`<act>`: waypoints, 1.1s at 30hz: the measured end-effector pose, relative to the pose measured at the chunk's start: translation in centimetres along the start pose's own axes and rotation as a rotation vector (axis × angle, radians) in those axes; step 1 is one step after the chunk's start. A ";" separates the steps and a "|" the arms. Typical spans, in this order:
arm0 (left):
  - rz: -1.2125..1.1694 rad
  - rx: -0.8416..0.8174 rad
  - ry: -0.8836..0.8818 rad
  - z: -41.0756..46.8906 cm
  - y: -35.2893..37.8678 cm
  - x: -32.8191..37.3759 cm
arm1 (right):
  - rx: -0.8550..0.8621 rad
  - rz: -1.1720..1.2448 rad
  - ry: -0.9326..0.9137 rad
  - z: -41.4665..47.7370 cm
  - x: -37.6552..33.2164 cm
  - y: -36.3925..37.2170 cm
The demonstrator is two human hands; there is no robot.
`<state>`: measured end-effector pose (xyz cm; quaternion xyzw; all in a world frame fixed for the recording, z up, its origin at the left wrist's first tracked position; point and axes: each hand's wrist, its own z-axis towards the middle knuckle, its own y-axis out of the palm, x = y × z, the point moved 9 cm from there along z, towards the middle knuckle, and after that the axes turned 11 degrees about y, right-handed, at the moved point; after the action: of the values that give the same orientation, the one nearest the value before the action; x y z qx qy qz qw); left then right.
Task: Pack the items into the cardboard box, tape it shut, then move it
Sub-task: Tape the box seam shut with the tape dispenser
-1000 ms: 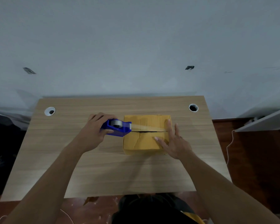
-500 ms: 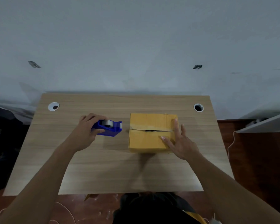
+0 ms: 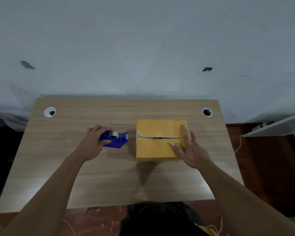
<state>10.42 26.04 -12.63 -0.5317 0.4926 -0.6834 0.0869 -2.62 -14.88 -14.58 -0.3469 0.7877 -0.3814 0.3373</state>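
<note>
A yellow-brown cardboard box [image 3: 156, 147] stands on the wooden table [image 3: 109, 181], right of centre, its top flaps closed with a dark seam across the middle. My right hand [image 3: 190, 150] lies flat on the box's right side, fingers spread. A blue tape dispenser [image 3: 116, 139] with a grey roll rests on the table a little left of the box. My left hand [image 3: 94, 143] grips the dispenser's rear end.
Two round cable holes [image 3: 50, 112] [image 3: 207, 112] sit near the table's back corners. A grey wall rises behind the table. A white shelf edge [image 3: 276, 127] juts in at the right, above a reddish floor with a thin cable.
My left hand has pulled the dispenser leftward from the box's left edge and set it on the table. The right hand has stayed on the box.
</note>
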 end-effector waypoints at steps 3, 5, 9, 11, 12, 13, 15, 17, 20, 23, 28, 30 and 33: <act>-0.006 -0.031 -0.023 0.1 0.8 -0.6 | 0.024 -0.004 -0.016 0.2 0.0 0.1; -0.018 -0.048 -0.034 0.2 1.3 -1.0 | 0.076 -0.069 -0.006 0.1 0.1 0.0; -0.054 -0.055 -0.040 0.1 1.6 -1.5 | 0.279 -0.249 -0.042 -0.2 -0.8 -0.8; -0.067 -0.050 -0.034 0.0 1.6 -1.6 | 0.319 -0.312 -0.069 -0.2 -1.5 -0.6; -0.072 -0.047 -0.030 0.0 1.5 -1.6 | 0.329 -0.332 -0.079 -0.2 -1.9 -0.4; -0.077 -0.046 -0.026 0.0 1.5 -1.6 | 0.333 -0.347 -0.088 -0.2 -2.4 -0.2; -0.085 -0.044 -0.021 0.0 1.5 -1.4 | 0.320 -0.368 -0.111 -0.3 -3.6 0.8; -0.098 -0.044 -0.026 -0.2 1.5 -1.3 | 0.310 -0.374 -0.140 -0.5 -5.1 1.6; -0.118 -0.040 -0.038 -0.4 1.6 -1.5 | 0.295 -0.375 -0.177 -0.9 -7.6 2.6; -0.141 -0.038 -0.042 -0.5 1.7 -1.6 | 0.253 -0.376 -0.215 -1.1 -9.8 3.8; -0.158 -0.028 -0.061 -0.8 1.8 -2.0 | 0.198 -0.362 -0.291 -1.6 -13.5 5.0; -0.162 -0.022 -0.049 -0.8 1.8 -1.9 | 0.203 -0.354 -0.345 -2.1 -14.9 5.3; -0.176 0.000 -0.042 -1.1 1.7 -1.9 | 0.211 -0.345 -0.398 -2.5 -16.9 6.0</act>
<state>9.66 27.03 -15.05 -0.5870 0.4418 -0.6774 0.0367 2.62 2.41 -13.85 -0.5068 0.5911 -0.4374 0.4498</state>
